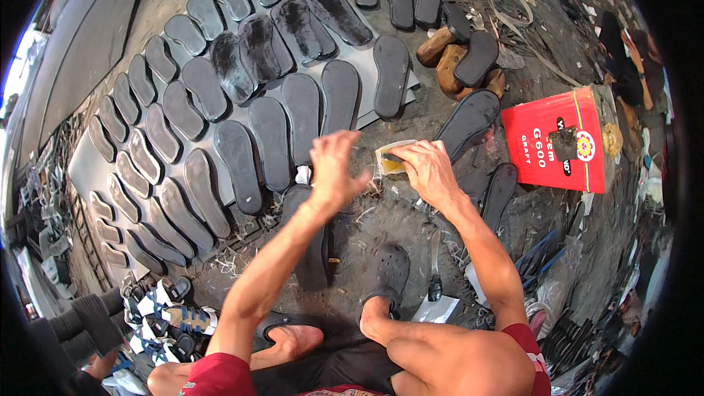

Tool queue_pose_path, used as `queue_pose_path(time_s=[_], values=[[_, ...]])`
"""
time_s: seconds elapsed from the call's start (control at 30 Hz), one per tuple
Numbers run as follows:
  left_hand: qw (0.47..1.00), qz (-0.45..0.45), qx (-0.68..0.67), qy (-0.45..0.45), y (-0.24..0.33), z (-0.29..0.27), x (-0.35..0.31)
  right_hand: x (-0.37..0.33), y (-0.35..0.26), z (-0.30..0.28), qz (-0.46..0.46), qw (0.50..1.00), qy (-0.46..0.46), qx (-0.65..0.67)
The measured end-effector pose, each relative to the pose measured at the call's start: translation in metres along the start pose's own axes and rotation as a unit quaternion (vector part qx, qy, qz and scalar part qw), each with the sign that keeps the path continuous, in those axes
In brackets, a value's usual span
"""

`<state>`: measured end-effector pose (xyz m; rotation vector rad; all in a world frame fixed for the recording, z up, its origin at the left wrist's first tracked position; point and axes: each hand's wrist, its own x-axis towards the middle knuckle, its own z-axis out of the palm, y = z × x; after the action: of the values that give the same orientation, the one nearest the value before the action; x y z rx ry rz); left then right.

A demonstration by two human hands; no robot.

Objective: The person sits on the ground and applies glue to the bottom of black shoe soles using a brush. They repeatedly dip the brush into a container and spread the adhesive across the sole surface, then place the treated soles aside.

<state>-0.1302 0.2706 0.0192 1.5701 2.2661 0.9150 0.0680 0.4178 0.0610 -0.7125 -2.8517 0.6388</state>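
My right hand (431,174) is closed on a small pale, squarish piece with a yellow patch (391,161); whether it is a tub or a folded scrap I cannot tell. To its left, my left hand (336,174) hovers with the fingers apart and nothing in it. Just beyond that hand lies a dark shoe sole (301,117), one of several in rows. Some soles, such as a wet-looking one (297,28), have a glossy black coating. Next to my right hand, another black sole (469,123) leans near the wooden shoe lasts (450,70).
A large red tin (546,148) lies at the right. Grey sheets (364,121) lie under many soles. A knife-like tool (435,279) is on the ground by my clog (386,275). Finished-looking sandals (172,319) are piled at the lower left, and scraps litter the dirt.
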Motion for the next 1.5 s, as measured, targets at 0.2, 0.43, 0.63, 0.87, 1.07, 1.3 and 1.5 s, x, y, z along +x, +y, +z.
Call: queue_pose_path(time_s=[0.2,0.43,0.63,0.87,1.07,1.3,1.5], values=[[0.998,-0.01,-0.056,-0.033,0.002,0.047,-0.008,0.008,-0.011,0.012,-0.023,0.999,0.032,0.0],[0.998,0.031,-0.051,-0.021,-0.008,0.054,-0.007,-0.009,0.019,-0.031,0.206,0.935,0.114,0.264],[0.998,0.051,-0.022,-0.02,-0.008,0.057,-0.006,-0.064,0.003,-0.011,0.316,0.839,-0.115,0.428],[0.98,-0.1,-0.075,0.156,0.025,0.005,-0.092,-0.013,-0.106,-0.119,0.171,0.78,-0.022,0.602],[0.906,-0.375,0.011,0.199,0.063,-0.023,-0.25,0.003,-0.186,-0.012,0.099,0.85,-0.054,0.514],[0.91,-0.387,-0.014,0.144,0.059,-0.008,-0.295,-0.015,-0.192,0.134,0.058,0.977,0.1,0.179],[0.911,-0.391,0.001,0.129,0.062,-0.009,-0.292,0.037,-0.192,0.119,-0.1,0.993,0.015,0.063]])
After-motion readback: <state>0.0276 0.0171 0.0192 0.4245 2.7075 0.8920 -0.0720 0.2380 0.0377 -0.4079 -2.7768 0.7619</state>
